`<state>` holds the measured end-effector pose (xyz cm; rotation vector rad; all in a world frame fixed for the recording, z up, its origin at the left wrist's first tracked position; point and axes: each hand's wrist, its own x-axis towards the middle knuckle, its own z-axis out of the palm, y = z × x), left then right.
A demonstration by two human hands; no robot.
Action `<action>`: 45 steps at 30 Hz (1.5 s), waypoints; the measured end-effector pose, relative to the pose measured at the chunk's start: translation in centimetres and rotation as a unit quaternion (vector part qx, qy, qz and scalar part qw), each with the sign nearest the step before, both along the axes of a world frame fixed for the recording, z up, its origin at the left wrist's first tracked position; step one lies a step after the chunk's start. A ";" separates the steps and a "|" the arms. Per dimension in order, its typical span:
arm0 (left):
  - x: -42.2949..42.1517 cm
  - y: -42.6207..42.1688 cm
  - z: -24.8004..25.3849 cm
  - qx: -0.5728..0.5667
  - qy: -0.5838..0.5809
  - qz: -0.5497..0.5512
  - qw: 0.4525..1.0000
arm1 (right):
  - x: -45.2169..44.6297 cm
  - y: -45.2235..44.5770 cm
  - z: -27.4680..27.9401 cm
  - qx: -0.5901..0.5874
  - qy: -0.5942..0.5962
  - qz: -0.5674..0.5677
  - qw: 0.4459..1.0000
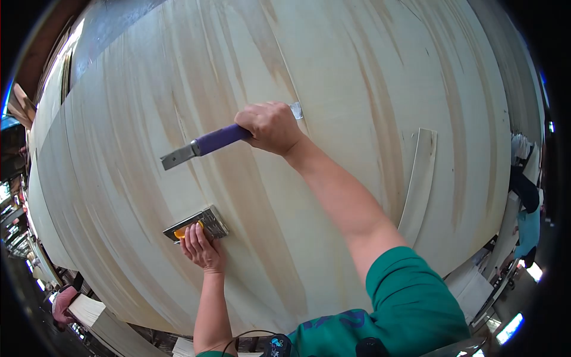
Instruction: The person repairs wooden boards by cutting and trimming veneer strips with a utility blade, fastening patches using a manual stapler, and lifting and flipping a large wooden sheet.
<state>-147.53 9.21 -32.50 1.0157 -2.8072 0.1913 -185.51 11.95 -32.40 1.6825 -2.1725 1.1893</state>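
Observation:
My right hand [270, 126] is wrapped round the purple handle [221, 140] of a hand tool with a flat grey metal end [178, 157], which points left above the wood sheet. A small silvery piece [296, 110] shows just past my fist; I cannot tell whether it belongs to the tool. Lower left, my left hand [204, 250] has its fingers closed over a dark rectangular block [212, 223] with a yellow-orange part [189, 231]. The block is at the surface of the pale, brown-streaked wood sheet [333, 196].
A narrow strip of wood [418, 184] lies on the sheet to the right of my arm. Past the right edge another person in blue [527, 232] is partly visible. At the lower left are a pink-sleeved person [64, 304] and a pale stack [89, 310].

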 end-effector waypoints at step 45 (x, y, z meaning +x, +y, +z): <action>-0.3 0.1 0.7 0.037 0.019 -0.004 0.999 | -7.1 -5.8 -0.9 0.003 0.065 0.077 0.995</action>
